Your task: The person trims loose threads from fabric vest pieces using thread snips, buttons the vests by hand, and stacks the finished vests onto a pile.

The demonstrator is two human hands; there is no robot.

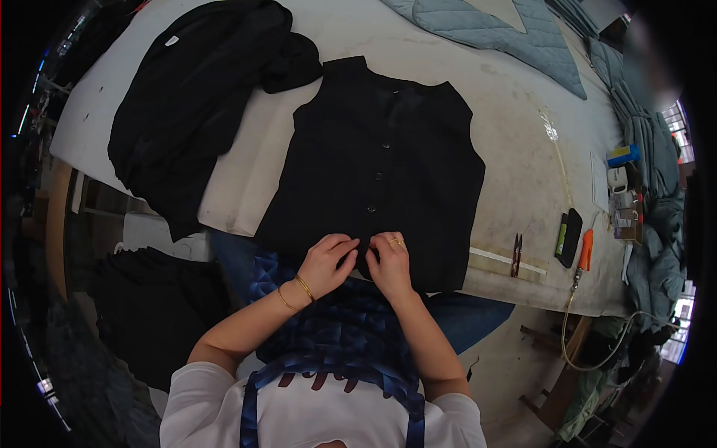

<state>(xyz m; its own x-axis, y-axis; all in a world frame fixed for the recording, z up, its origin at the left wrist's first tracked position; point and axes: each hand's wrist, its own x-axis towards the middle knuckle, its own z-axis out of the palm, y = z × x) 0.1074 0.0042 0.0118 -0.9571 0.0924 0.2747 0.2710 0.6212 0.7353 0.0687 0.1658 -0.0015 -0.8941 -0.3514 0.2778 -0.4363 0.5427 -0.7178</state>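
Note:
A black sleeveless garment (426, 172) with several buttons down its front lies spread on the pale table (515, 149). At its lower edge my left hand (328, 263) has its fingers bent together on the cloth, left of the front opening. Just right of the opening, my right hand (389, 263) pinches the garment's hem, a ring on one finger. The fingertips of both hands are close to each other but apart. A button (371, 210) shows a little above them.
Dark cloth (202, 89) is heaped at the left. Grey quilted pieces (478, 26) lie at the back right. Snips (517, 255), a ruler strip (497, 257), a black-and-green item (569, 237) and an orange-handled tool (586, 250) with a hose are at the right.

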